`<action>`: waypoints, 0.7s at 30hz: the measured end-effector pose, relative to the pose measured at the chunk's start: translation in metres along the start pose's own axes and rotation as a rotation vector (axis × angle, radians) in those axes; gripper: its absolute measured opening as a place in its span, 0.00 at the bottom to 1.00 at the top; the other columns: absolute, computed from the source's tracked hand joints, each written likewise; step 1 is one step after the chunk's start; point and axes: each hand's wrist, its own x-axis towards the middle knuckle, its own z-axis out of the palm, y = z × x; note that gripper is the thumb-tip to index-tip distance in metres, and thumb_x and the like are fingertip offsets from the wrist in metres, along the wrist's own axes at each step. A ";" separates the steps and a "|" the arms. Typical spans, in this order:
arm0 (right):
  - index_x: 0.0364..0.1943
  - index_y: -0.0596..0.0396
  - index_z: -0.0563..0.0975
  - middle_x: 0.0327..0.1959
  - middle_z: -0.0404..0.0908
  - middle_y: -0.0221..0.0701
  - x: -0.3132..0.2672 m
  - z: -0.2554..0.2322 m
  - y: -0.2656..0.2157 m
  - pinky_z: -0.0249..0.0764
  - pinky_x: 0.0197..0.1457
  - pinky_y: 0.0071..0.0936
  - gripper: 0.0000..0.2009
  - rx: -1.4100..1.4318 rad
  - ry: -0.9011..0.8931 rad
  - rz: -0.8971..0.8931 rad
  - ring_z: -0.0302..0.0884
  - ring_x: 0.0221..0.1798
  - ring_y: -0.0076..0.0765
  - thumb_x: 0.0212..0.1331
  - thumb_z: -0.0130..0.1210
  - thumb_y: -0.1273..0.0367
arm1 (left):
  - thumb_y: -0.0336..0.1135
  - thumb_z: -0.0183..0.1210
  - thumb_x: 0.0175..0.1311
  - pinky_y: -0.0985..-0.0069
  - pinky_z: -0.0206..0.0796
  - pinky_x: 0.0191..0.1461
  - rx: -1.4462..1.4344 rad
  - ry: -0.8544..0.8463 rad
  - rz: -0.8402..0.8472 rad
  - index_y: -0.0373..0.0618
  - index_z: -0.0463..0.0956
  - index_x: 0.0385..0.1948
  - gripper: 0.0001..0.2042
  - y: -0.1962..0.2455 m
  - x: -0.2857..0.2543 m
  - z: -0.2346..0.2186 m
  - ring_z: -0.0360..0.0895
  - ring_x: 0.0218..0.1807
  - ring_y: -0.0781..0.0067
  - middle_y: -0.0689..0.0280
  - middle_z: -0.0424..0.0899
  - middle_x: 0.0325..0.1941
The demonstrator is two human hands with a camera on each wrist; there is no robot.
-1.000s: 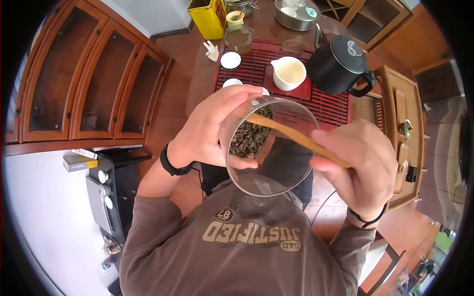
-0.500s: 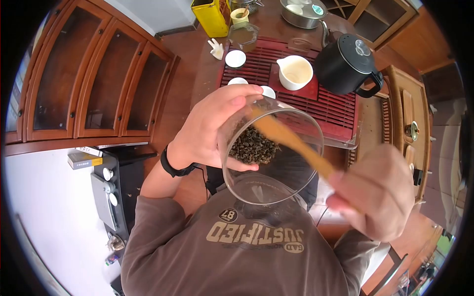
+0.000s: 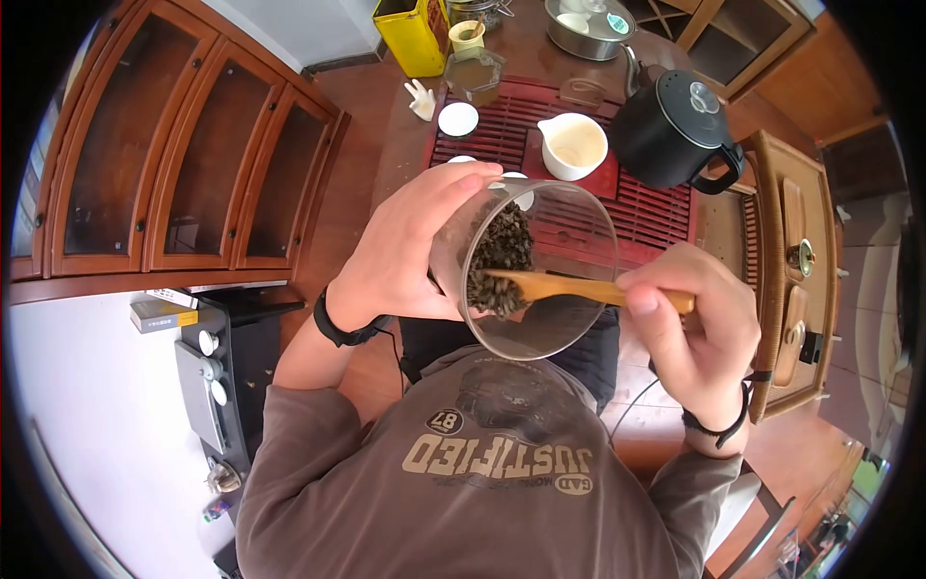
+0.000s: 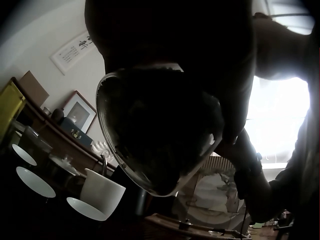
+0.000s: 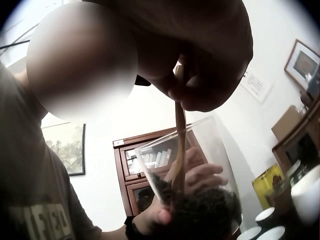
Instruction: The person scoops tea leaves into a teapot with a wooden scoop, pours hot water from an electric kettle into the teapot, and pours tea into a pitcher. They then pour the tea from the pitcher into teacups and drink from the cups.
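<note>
A clear glass jar [image 3: 555, 340] is tilted in my left hand [image 3: 405, 241], its mouth facing right and upward. My thumb and fingers go round its outside. Dark, curled dried tea leaves [image 3: 503, 246] lie along the jar's left side. Between thumb and fingers, my right hand [image 3: 709, 333] pinches a wooden tea scoop [image 3: 579, 288]. The scoop passes through the mouth, and its tip meets the leaves. The right wrist view shows the scoop [image 5: 180, 135] reaching down to the leaves [image 5: 210, 210]. In the left wrist view, the jar [image 4: 160, 135] is mostly dark.
Beyond the jar is a red slatted tea tray [image 3: 641, 214] with a white pitcher [image 3: 575, 147] and white cups [image 3: 458, 119]. A black kettle [image 3: 680, 125] stands at its right. Farther back are a yellow tin [image 3: 412, 41] and a metal pan [image 3: 579, 39]. A wicker-edged tray [image 3: 762, 289] lies at right.
The right hand swung out toward the lower right with the scoop, then came back up and left. The scoop tip went from the jar's upper rim down to the leaves. The jar's mouth shifted slightly.
</note>
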 end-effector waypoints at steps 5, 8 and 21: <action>0.45 0.66 0.83 0.30 0.84 0.30 -0.015 0.021 0.006 0.77 0.32 0.19 0.09 0.511 0.127 0.552 0.79 0.29 0.20 0.73 0.60 0.71 | 0.47 0.85 0.34 0.54 0.74 0.64 -0.003 -0.003 -0.026 0.49 0.57 0.76 0.60 0.001 -0.002 0.005 0.78 0.65 0.42 0.49 0.76 0.70; 0.46 0.66 0.83 0.27 0.82 0.30 -0.021 0.024 0.015 0.76 0.30 0.20 0.10 0.694 0.214 0.660 0.78 0.26 0.21 0.74 0.59 0.70 | 0.49 0.85 0.35 0.55 0.73 0.65 0.015 -0.015 -0.038 0.49 0.58 0.75 0.59 0.002 -0.004 0.007 0.78 0.65 0.42 0.50 0.75 0.70; 0.35 0.66 0.73 0.17 0.64 0.27 -0.010 -0.020 -0.025 0.63 0.08 0.20 0.13 0.809 0.405 0.501 0.58 0.10 0.17 0.76 0.50 0.69 | 0.49 0.82 0.45 0.55 0.78 0.55 -0.216 0.060 0.113 0.47 0.54 0.77 0.56 0.019 -0.021 0.015 0.80 0.61 0.40 0.43 0.75 0.67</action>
